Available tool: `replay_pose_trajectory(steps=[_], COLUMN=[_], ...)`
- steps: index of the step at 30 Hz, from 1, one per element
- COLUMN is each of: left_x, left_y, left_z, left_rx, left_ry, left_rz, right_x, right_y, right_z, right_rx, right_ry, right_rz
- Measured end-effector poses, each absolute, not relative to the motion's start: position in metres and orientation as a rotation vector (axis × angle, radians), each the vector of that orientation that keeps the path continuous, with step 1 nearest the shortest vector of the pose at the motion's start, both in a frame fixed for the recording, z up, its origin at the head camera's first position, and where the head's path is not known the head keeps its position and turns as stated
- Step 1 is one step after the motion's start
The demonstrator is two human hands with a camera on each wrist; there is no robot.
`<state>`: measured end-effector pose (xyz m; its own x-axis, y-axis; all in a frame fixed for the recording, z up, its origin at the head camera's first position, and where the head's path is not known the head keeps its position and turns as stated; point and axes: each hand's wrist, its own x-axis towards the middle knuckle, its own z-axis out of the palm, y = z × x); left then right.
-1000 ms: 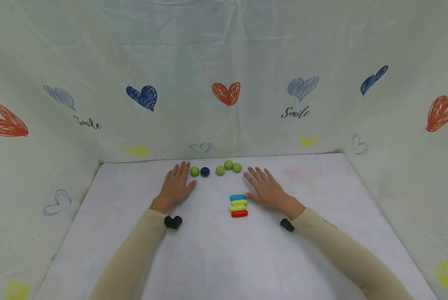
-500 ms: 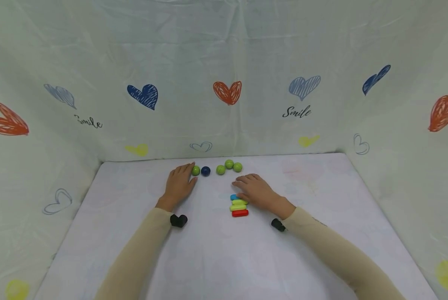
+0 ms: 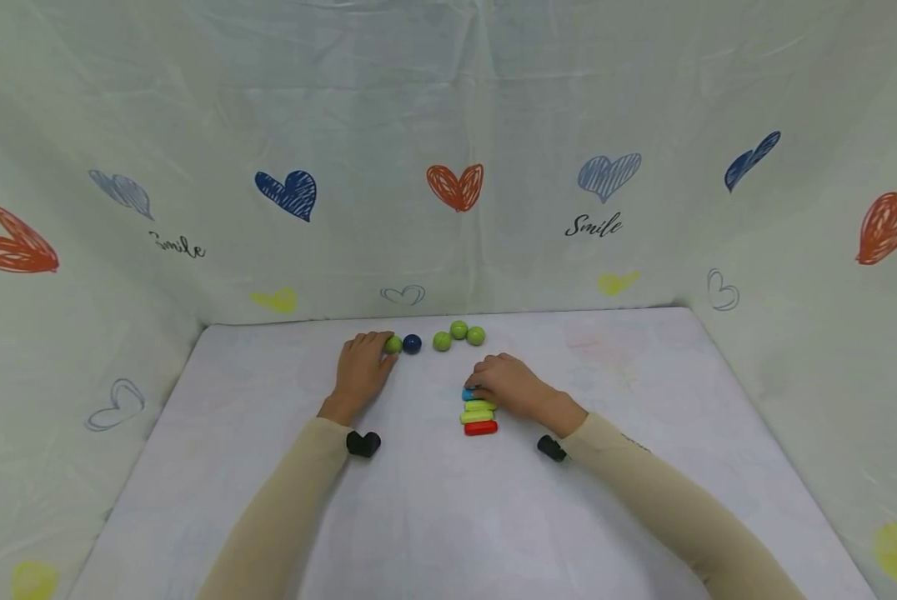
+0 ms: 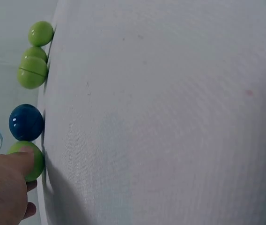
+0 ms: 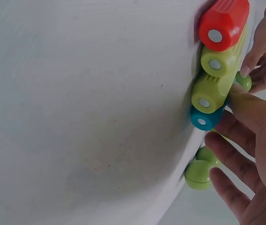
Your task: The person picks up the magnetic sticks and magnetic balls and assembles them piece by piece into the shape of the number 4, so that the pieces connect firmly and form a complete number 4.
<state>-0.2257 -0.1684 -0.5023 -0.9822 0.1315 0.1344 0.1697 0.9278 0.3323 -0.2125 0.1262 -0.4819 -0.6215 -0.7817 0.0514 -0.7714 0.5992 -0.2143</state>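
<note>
My left hand (image 3: 362, 368) pinches a green ball (image 4: 38, 163) between thumb and fingers at the table's far side. A dark blue ball (image 4: 26, 122) sits right beside it. My right hand (image 3: 514, 387) reaches over a row of short chunky magnetic rods, with thumb and index finger at the blue rod (image 5: 203, 119), the farthest one; its other fingers are spread. Against the blue rod lie two yellow-green rods (image 3: 478, 416), then a red rod (image 3: 481, 427) nearest me. Silvery round ends show on the rods in the right wrist view.
Several more green balls (image 3: 459, 330) stand near the far edge, between the hands. A white cloth covers the table (image 3: 418, 517). Behind it hangs a pale curtain (image 3: 523, 275) printed with hearts, with more of it at both sides.
My right hand has moved left and its fingers have curled in from flat onto the blue rod. My left hand has shifted slightly right and closed on the green ball.
</note>
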Motion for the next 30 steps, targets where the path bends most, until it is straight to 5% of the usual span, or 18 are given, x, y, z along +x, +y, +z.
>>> replay_pose_trajectory(steps=[30], left_x=[-0.170], left_y=[-0.153], left_z=[-0.505], left_rx=[-0.287], left_ry=[-2.864], left_rz=[-0.584], right_x=[-0.209], right_y=[0.104], right_z=[-0.472], right_rx=[-1.233], right_ry=[2.866], right_rz=[-0.470])
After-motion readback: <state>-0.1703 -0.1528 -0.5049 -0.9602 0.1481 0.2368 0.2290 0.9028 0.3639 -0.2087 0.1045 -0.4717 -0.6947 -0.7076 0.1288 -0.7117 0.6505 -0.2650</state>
